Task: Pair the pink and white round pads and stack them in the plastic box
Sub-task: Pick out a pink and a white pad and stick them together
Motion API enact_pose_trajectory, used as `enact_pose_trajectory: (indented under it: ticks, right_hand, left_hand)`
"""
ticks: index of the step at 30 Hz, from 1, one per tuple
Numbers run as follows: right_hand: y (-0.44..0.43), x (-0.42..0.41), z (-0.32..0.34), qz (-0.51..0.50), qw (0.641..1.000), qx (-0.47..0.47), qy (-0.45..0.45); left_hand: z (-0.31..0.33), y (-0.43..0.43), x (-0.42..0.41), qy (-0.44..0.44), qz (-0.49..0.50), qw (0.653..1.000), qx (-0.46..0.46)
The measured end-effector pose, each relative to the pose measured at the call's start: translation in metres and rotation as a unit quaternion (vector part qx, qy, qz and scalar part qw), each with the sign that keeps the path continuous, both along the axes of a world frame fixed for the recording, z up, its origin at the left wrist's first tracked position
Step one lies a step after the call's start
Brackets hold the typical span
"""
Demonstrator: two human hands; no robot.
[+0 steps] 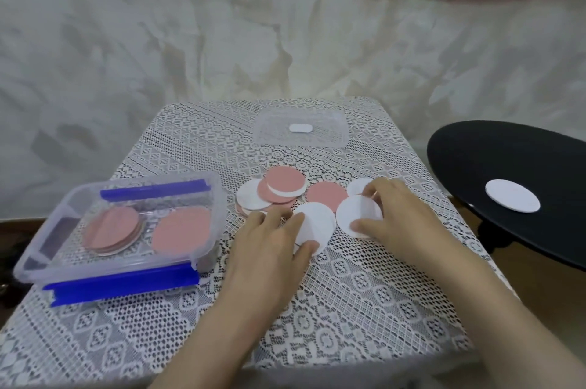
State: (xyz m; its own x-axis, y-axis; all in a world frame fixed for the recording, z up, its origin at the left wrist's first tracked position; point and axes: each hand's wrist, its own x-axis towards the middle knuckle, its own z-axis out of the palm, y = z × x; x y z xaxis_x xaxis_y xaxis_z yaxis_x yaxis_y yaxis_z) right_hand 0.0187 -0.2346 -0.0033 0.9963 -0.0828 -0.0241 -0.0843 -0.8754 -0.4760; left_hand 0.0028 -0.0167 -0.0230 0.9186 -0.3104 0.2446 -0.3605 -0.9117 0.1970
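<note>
Left hand (272, 239) pinches the left white pad (317, 225); right hand (402, 217) pinches the right white pad (356, 212) — plastic box (126, 282) stands to their left.

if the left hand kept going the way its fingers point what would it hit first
Most likely the pile of pads just ahead. The left hand, holding a white pad, points away and slightly right. The lone pink pad sits just right of that line, so it's a close call.
</note>
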Motion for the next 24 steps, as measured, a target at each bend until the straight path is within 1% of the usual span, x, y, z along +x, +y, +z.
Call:
enact_pose_trajectory:
  ticks: [4,7,10,16,19,22,24]
  right_hand:
    - [-0.01,0.01,-0.001,-0.018,0.994,0.104,-0.006]
    - [-0.016,0.011,0.0,-0.002,0.986,0.165,-0.009]
    - [-0.015,0.01,0.003,0.023,0.978,0.207,-0.017]
    - [0.008,0.001,0.004,0.136,0.963,0.231,0.031]
    - [0.023,-0.002,0.004,0.184,0.948,0.255,0.055]
    - [0.03,0.0,0.006,0.168,0.942,0.283,0.062]
    - [0.03,0.005,0.005,0.138,0.951,0.274,0.038]
  left_hand:
    - [-0.001,-0.003,0.004,-0.006,0.005,1.0,-0.004]
    - [-0.004,-0.001,0.005,-0.011,0.004,1.0,-0.015]
    - [-0.005,0.003,0.003,0.0,-0.002,0.999,-0.049]
    - [-0.001,0.009,-0.002,0.04,-0.037,0.984,-0.168]
    - [0.005,0.011,-0.006,0.088,-0.041,0.963,-0.251]
    - [0.008,0.016,-0.01,0.109,-0.026,0.95,-0.29]
    - [0.008,0.02,-0.011,0.118,-0.007,0.95,-0.288]
